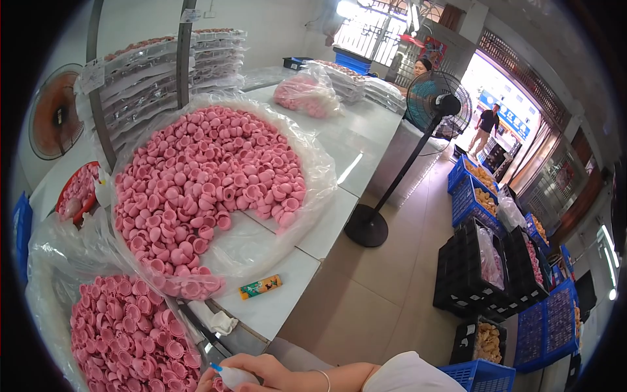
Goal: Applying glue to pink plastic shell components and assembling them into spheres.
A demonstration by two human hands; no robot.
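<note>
At the lower edge, my right hand (271, 371) is wrapped round a small white squeeze bottle (236, 377) with a blue nozzle tip. A pink cup-shaped piece (219, 385) shows beside the bottle. Fingertips (205, 380) next to that piece seem to belong to my left hand; the rest of it is out of the picture. Many similar pink half-round shells (209, 170) lie in a heap on a clear plastic sheet (320, 163) on the table. A second pile of pink shells (130, 333) fills a plastic-lined spot at the lower left.
An orange-yellow packet (260, 287) and a crumpled white cloth (223, 323) lie by the table edge. Stacked trays (215, 65) stand behind the heap. A black floor fan (367, 225) stands right of the table. Crates (470, 261) line the right side; two people are farther back.
</note>
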